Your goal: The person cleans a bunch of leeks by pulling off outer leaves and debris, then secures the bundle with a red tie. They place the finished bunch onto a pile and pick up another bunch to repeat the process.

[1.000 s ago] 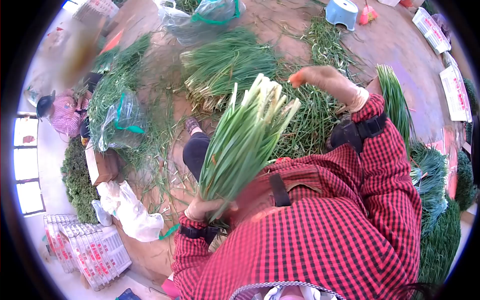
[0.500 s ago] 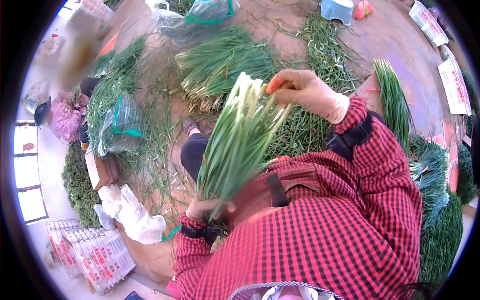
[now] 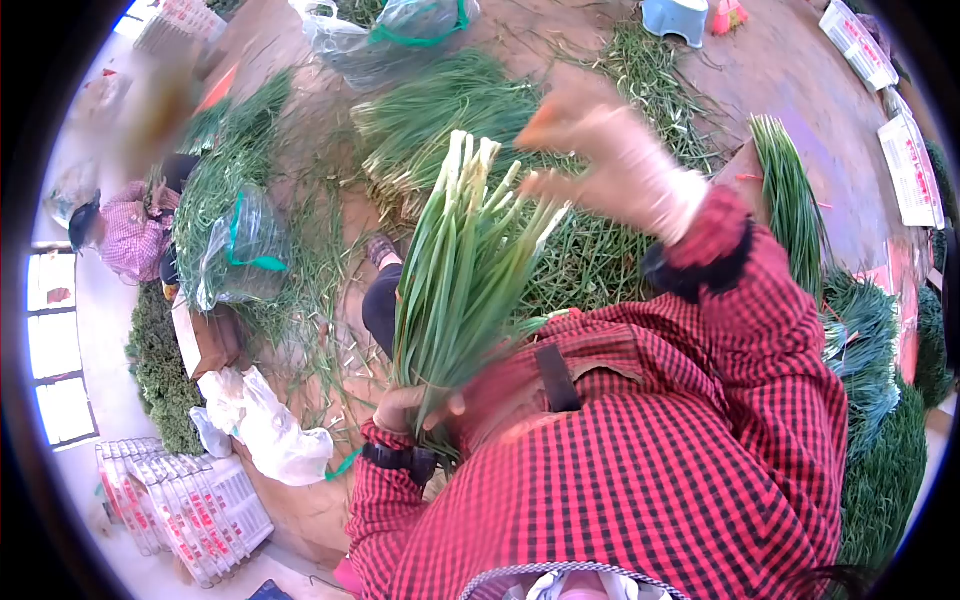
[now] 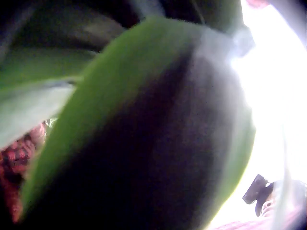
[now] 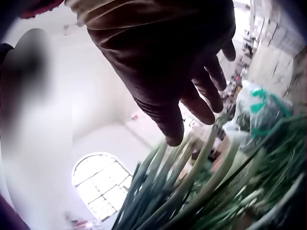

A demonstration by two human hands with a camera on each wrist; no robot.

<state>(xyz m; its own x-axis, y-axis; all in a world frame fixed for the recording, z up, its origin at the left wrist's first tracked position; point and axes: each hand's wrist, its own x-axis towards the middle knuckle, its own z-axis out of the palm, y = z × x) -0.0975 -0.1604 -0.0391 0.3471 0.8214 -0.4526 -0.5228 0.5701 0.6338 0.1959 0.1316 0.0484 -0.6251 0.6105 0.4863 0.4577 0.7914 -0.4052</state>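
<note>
Gripping green bunch [image 3: 450, 280] by leaves [image 3: 435, 355] w/ L hand [image 3: 402, 410], w/ R hand [image 3: 612, 160] loose-fingered nr stalks [image 3: 456, 155]! Prob. light, bendy, bruisable; best held mid-length.

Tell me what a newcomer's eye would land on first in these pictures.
Probably the red-and-black checked garment, filling the lower middle of the head view. Next, near that view's centre, the bunch of green stalks, its leafy end gripped by the left hand, while the right hand appears blurred near its pale end.
</note>
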